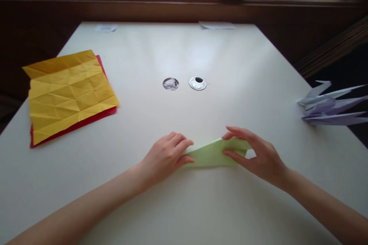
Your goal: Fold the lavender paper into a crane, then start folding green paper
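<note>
**Two hands on a folded green sheet**

A white table [184, 57] fills the room's middle. On its left side lies a creased yellow sheet [69, 92] stacked over a red sheet [86, 120] that peeks out along the near and right edges. At the right edge sit pale purple paper cranes [330, 107], well apart from the hands. In the table's centre are two round holes, one stuffed with crumpled paper [170, 84], the other a metal-ringed grommet [197, 83].

Near the front edge lies the light green paper [212, 153], folded into a long flat strip. The left hand [166, 155] pins the strip's left tip, fingers curled down on it and pressing it against the table. The right hand [255, 153] pinches the right end, thumb under and fingers over, partly closed around the raised flap.

The paper spans straight between both hands, its right end lifted slightly off the surface. To my eye, the risk is a skewed crease: if the left hand slides, the layers could shift out of line, and too hard a pinch could tear the thin edge.
</note>
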